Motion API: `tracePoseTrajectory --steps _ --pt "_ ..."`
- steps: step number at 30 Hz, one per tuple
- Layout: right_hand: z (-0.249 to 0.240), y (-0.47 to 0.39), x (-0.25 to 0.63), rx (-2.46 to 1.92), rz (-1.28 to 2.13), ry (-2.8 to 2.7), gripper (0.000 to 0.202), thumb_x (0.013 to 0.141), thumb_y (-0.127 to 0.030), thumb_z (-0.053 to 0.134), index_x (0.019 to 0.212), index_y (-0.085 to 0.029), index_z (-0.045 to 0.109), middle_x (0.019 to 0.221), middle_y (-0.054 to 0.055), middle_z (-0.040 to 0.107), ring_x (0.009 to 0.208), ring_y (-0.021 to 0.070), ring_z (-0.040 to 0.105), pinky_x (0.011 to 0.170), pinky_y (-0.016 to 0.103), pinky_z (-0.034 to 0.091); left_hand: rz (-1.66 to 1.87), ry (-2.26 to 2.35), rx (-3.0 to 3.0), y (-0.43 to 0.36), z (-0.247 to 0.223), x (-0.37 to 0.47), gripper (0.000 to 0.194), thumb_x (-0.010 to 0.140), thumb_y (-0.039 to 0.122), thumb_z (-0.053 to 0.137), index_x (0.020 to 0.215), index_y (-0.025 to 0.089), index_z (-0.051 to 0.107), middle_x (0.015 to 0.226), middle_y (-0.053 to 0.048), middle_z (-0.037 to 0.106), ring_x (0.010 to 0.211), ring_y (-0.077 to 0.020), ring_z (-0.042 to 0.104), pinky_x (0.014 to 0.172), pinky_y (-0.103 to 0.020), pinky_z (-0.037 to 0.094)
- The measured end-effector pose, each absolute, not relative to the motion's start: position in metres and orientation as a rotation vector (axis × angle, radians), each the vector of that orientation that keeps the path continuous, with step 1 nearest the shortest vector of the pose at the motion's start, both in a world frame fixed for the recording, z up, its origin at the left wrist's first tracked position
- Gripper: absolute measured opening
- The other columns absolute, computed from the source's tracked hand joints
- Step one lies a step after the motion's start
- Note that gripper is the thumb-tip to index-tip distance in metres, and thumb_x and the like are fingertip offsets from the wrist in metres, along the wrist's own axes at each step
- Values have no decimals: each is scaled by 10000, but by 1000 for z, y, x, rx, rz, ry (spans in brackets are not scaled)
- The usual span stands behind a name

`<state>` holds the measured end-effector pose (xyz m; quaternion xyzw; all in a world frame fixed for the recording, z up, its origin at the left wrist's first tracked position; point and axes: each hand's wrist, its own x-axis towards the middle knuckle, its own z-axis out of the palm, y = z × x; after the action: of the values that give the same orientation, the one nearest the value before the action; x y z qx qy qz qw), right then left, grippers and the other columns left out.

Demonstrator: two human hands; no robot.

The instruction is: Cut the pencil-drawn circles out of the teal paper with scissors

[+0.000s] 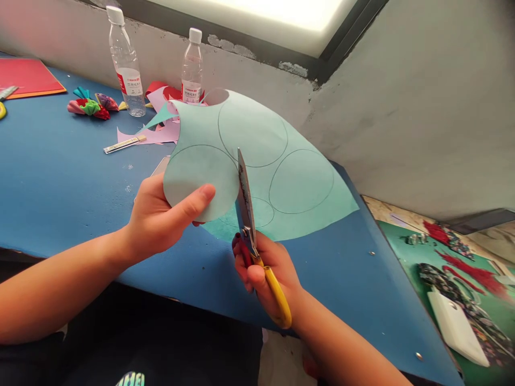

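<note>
A light green sheet of paper (300,128) with several drawn circles is raised above the table. My left hand (167,212) grips it at the lower left, thumb on top of a partly cut-out circle and fingers underneath. Scissors (248,214) with one yellow and one red handle are in my right hand (277,273), fingers wrapped round the handles. Their blades point away from me, at the right edge of that circle, with the paper between or beside them. How far apart the blades are is hard to make out.
On the blue table (80,193) stand two water bottles (131,88) (192,69), near paper scraps (169,131), fabric scrunchies (92,106) and a narrow case (124,143). Red paper (30,75) lies far left beside yellow-handled scissors (4,107). A white phone-like object (458,327) rests on the green surface at right.
</note>
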<state>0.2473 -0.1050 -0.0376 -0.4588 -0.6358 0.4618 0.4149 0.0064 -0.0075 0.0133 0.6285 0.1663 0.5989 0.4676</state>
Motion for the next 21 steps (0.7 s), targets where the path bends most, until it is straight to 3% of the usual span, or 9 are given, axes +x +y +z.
tracePoseTrajectory --steps 6,13,21 --pt "-37 -105 247 -1141 1162 -1598 835 972 -1097 673 977 -263 645 665 -30 571 564 164 478 500 308 413 1489 346 1531 -6 15 9 374 1042 385 985 777 205 791 652 -2 681 520 -123 631 433 -211 528" --pt "-36 -105 247 -1158 1167 -1593 860 948 -1123 664 967 -263 634 659 -37 557 555 156 459 489 299 403 1498 457 1488 -7 18 10 512 982 500 1036 686 217 728 607 -17 638 481 -147 598 426 -282 492" --pt "-37 -105 247 -1157 1168 -1577 858 943 -1114 689 989 -257 658 657 -35 566 557 159 467 486 295 406 1504 473 1493 -8 16 9 475 1024 443 991 698 219 729 638 -18 651 525 -153 607 463 -304 477"
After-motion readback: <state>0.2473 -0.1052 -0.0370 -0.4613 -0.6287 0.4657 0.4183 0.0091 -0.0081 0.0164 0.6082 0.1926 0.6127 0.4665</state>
